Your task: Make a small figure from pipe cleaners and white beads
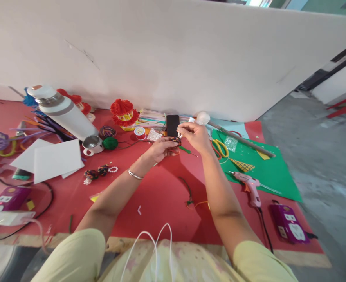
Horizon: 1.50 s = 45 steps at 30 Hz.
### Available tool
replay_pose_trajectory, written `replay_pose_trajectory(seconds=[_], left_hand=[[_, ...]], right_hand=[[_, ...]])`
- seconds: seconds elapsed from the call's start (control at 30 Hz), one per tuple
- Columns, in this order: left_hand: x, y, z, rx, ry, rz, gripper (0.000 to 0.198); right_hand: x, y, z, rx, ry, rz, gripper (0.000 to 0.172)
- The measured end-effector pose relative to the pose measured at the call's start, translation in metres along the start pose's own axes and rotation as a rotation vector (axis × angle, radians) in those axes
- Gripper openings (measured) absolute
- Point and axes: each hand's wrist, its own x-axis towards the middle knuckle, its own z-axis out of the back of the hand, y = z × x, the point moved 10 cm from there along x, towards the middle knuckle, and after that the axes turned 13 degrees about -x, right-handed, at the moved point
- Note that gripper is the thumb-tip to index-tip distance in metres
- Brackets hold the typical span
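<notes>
My left hand (162, 149) is closed on a small dark, multicoloured yarn piece (177, 141) above the red tabletop. Just beyond it, my right hand (195, 136) pinches a short string of white pearl beads (180, 134), which meets the yarn piece. Fingers partly cover both. A black phone (172, 124) lies behind my hands, and a green-handled crochet hook (186, 149) lies below them. Similar yarn pieces with a beaded loop (113, 169) rest left of my left forearm. Loose pearl beads (154, 134) and a thread spool (140, 133) are behind my left hand.
On the left stand a white bottle (70, 117) and a steel cup (92, 145), near white sheets (57, 158). On the right are yellow-handled scissors (220, 149), a pink glue gun (251, 186) on green sheeting (278, 176), and a purple power strip (289, 223). A pale partition rises behind.
</notes>
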Motion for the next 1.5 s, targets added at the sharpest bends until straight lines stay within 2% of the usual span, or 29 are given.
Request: replay_pose_trajectory(seconds=[0.23, 0.63, 1.07, 1.23, 1.5], left_hand=[[-0.003, -0.003, -0.005, 0.002, 0.025, -0.031, 0.037], [-0.003, -0.002, -0.002, 0.047, 0.024, -0.028, 0.036], [-0.001, -0.003, 0.0, 0.071, 0.025, -0.036, 0.035], [-0.002, -0.006, -0.001, 0.03, 0.012, -0.023, 0.029], [-0.002, -0.008, 0.0, 0.022, 0.026, -0.034, 0.034]], right_hand=[[0.0, 0.004, 0.0, -0.017, 0.007, 0.011, 0.027], [0.002, -0.002, 0.004, 0.01, -0.017, 0.007, 0.029], [0.0, 0.0, 0.003, 0.126, 0.026, -0.032, 0.028], [0.0, -0.004, 0.0, 0.136, 0.049, -0.052, 0.029], [0.002, -0.015, -0.004, 0.162, 0.08, -0.097, 0.031]])
